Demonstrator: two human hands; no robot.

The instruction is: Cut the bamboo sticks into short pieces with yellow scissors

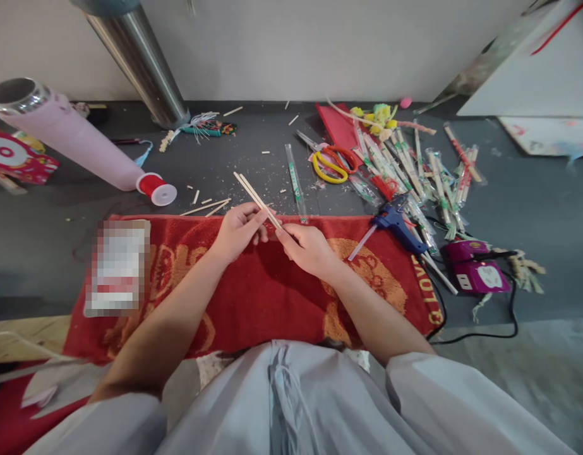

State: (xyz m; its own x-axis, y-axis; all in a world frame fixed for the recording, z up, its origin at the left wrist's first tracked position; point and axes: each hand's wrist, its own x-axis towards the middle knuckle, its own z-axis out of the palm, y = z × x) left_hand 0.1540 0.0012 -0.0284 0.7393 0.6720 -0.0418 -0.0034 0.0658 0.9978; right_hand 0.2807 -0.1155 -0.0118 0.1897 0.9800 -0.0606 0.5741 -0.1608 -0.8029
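Observation:
A few thin wooden sticks [251, 191] slant between my two hands above the red towel [267, 297]. My left hand [241, 229] pinches them near their middle, thumb on top. At their lower end, my right hand [303, 245] grips them between thumb and fingers. Just beyond the hands lies a clear plastic-wrapped stick [295, 183] with a green label. Loose sticks [218, 205] rest at the towel's far edge on the left. To the right, a blue glue gun [398, 224] lies with a glue stick poking from it.
Scissors [331, 165] with yellow and orange handles lie behind. Several wrapped sticks [400, 158] are heaped at right, near a purple power socket [480, 265] with a black cable. Left stand a pink tumbler [87, 139], a steel flask [139, 60] and a red ribbon spool [157, 188].

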